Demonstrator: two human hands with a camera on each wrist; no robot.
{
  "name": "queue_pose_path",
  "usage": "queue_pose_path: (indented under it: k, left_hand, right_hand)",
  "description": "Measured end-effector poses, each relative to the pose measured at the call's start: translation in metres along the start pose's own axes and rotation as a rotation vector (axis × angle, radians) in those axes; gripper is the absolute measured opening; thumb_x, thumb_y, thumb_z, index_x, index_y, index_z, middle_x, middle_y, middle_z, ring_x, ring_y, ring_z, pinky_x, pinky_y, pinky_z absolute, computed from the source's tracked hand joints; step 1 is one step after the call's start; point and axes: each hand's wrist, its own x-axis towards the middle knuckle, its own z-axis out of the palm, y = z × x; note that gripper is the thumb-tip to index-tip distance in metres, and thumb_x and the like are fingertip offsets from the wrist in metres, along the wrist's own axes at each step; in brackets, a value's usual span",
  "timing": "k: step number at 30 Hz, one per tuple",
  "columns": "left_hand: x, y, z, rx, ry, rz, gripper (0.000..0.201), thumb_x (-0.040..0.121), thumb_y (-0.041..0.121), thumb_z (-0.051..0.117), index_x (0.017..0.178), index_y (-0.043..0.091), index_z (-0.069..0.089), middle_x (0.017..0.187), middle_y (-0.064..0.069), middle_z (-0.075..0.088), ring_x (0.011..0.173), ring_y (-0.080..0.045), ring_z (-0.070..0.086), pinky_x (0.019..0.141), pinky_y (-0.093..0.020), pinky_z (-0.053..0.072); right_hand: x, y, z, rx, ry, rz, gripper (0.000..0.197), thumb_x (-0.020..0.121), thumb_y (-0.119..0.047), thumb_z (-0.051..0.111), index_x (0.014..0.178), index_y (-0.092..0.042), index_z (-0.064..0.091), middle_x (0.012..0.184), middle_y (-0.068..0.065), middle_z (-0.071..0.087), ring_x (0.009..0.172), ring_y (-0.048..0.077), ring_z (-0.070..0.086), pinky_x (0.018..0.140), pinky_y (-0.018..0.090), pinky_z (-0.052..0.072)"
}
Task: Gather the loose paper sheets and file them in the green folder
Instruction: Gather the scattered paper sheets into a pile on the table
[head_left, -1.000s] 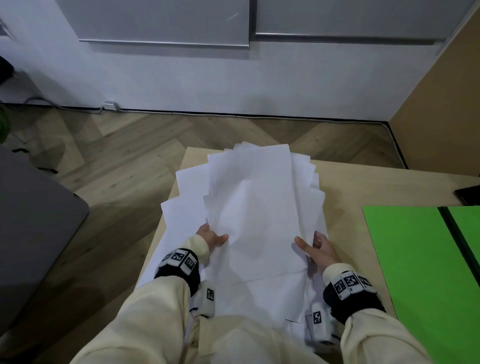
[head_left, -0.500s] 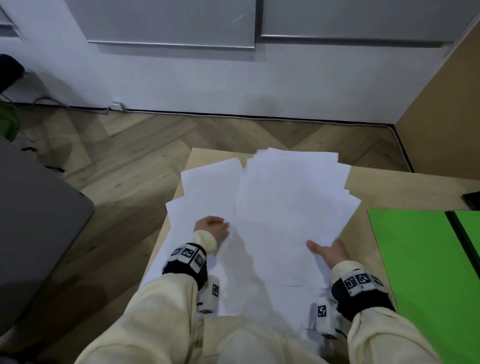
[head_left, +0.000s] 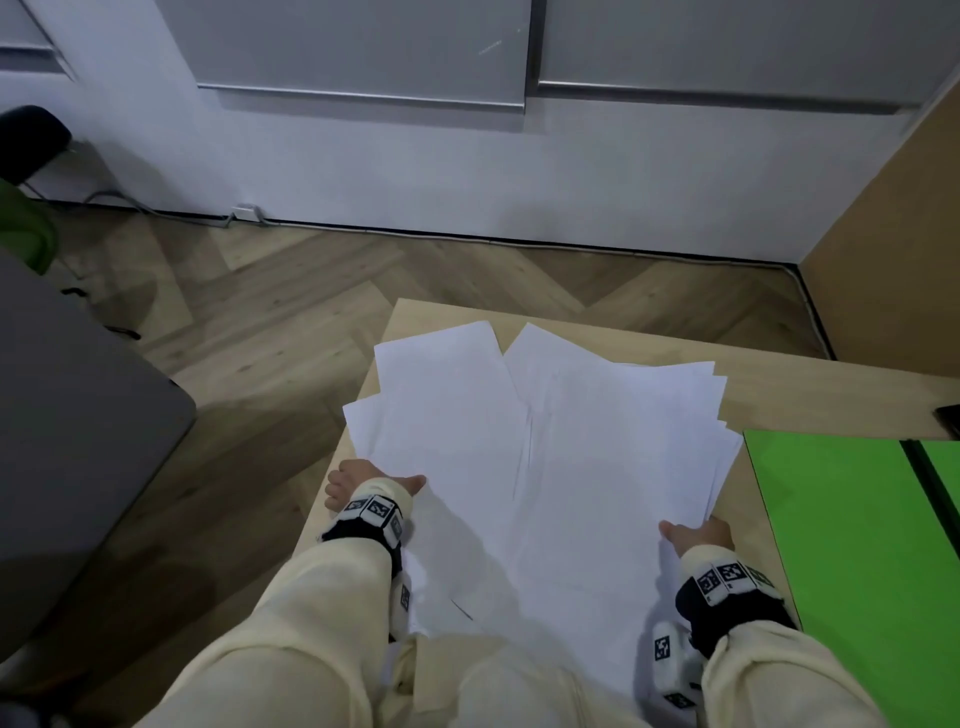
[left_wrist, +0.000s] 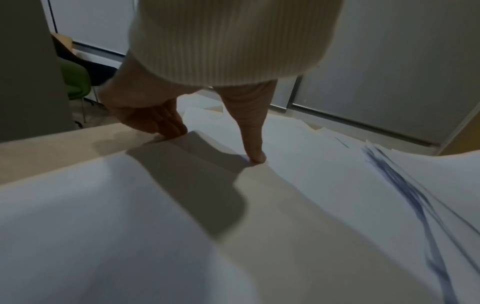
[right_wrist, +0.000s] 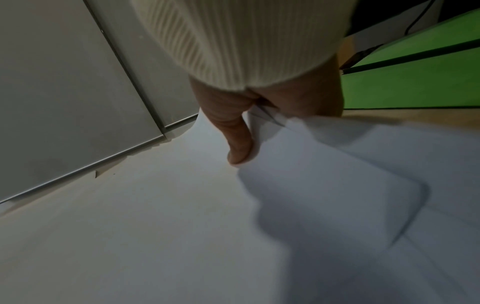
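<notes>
Several white paper sheets lie fanned on the light wooden table in two overlapping groups, a left group and a right group. My left hand holds the left group at its near left edge, thumb on top and fingers at the edge by the tabletop. My right hand pinches the right group's near right corner: the thumb lies on top and the sheet edges run into the hand. The open green folder lies flat just right of the right hand.
A black object sits at the table's far right edge behind the folder. A dark grey surface stands to the left across a strip of wooden floor. A green chair is at the far left.
The single heap has split. My right hand has drawn the upper sheets to the right, toward the folder. My left hand has shifted out to the left edge of the sheets left behind.
</notes>
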Motion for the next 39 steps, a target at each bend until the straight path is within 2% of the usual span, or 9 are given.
queue_pose_path:
  k: [4,10,13,19,26,29,32,36,39]
  left_hand:
    - [-0.012,0.015,0.001,0.091,-0.107,0.010,0.109,0.047,0.056,0.081,0.135,0.013,0.035,0.150,-0.010,0.020,0.139,-0.029,0.021,0.113,-0.043,0.024]
    - [-0.017,0.029,0.010,-0.108,-0.262,0.210,0.080,0.084,0.053,0.051,0.146,0.009,0.027,0.152,-0.004,0.036,0.140,-0.020,0.036,0.113,-0.028,0.029]
    - [-0.017,0.029,0.002,-0.030,-0.396,0.260,0.087,0.076,0.040,0.072,0.142,0.002,0.030,0.146,-0.014,0.042,0.133,-0.029,0.044,0.110,-0.036,0.037]
    - [-0.024,0.042,-0.063,-0.184,-0.130,0.551,0.055,0.073,0.025,0.074,0.122,0.004,0.059,0.117,-0.016,0.066,0.106,-0.033,0.064,0.090,-0.035,0.051]
    - [-0.055,0.057,-0.140,-0.359,-0.005,0.947,0.024,0.081,0.007,0.064,0.102,-0.002,0.067,0.095,-0.023,0.071,0.091,-0.034,0.067,0.071,-0.026,0.041]
    - [-0.062,0.056,-0.153,-0.466,-0.111,1.002,0.008,0.080,0.009,0.069,0.077,0.007,0.061,0.061,-0.006,0.065,0.060,-0.023,0.061,0.050,-0.020,0.042]
    - [-0.080,0.056,-0.165,-0.624,-0.242,1.037,0.024,0.074,0.015,0.075,0.062,0.020,0.055,0.037,0.010,0.055,0.034,0.002,0.048,0.037,-0.012,0.037]
    - [-0.099,0.061,-0.174,-0.977,-0.564,1.036,0.010,0.063,0.011,0.078,0.065,0.017,0.070,0.056,0.010,0.071,0.052,0.001,0.065,0.052,-0.015,0.053]
    - [-0.088,0.066,-0.146,-1.062,-0.612,0.894,0.023,0.067,0.005,0.079,0.087,0.014,0.070,0.066,0.011,0.075,0.061,-0.002,0.070,0.060,-0.017,0.056]
  right_hand:
    - [-0.004,0.002,0.003,0.006,0.012,0.005,0.061,0.076,-0.011,0.071,0.128,0.012,0.048,0.132,0.027,0.054,0.119,0.041,0.054,0.100,0.044,0.045]
    - [-0.005,-0.002,0.001,-0.012,0.006,0.041,0.069,0.079,-0.012,0.070,0.135,0.012,0.038,0.140,0.028,0.045,0.126,0.041,0.048,0.102,0.043,0.042]
    - [-0.005,-0.001,0.000,-0.019,0.007,0.033,0.071,0.080,-0.011,0.070,0.136,0.013,0.036,0.142,0.028,0.043,0.128,0.041,0.046,0.105,0.043,0.039]
    - [-0.004,0.002,-0.002,0.004,-0.008,0.054,0.068,0.081,-0.009,0.068,0.136,0.013,0.035,0.142,0.027,0.042,0.129,0.041,0.045,0.103,0.042,0.039]
    - [-0.005,0.002,0.000,0.009,-0.018,0.046,0.066,0.079,-0.010,0.069,0.134,0.013,0.039,0.139,0.028,0.047,0.125,0.041,0.049,0.103,0.043,0.041]
    - [-0.010,0.000,-0.003,0.020,-0.028,0.055,0.071,0.080,-0.012,0.070,0.136,0.013,0.035,0.142,0.028,0.043,0.128,0.040,0.046,0.105,0.042,0.040]
    - [-0.015,-0.001,-0.004,0.005,-0.038,0.068,0.066,0.078,-0.015,0.071,0.132,0.009,0.042,0.139,0.027,0.047,0.124,0.039,0.050,0.102,0.040,0.043]
    - [-0.010,0.001,-0.004,-0.010,-0.044,0.055,0.062,0.074,-0.017,0.074,0.123,0.011,0.050,0.130,0.027,0.055,0.118,0.038,0.056,0.097,0.039,0.046]
    - [-0.014,-0.001,-0.007,-0.008,-0.056,0.078,0.064,0.075,-0.013,0.073,0.127,0.014,0.047,0.131,0.028,0.054,0.119,0.040,0.055,0.099,0.041,0.046]
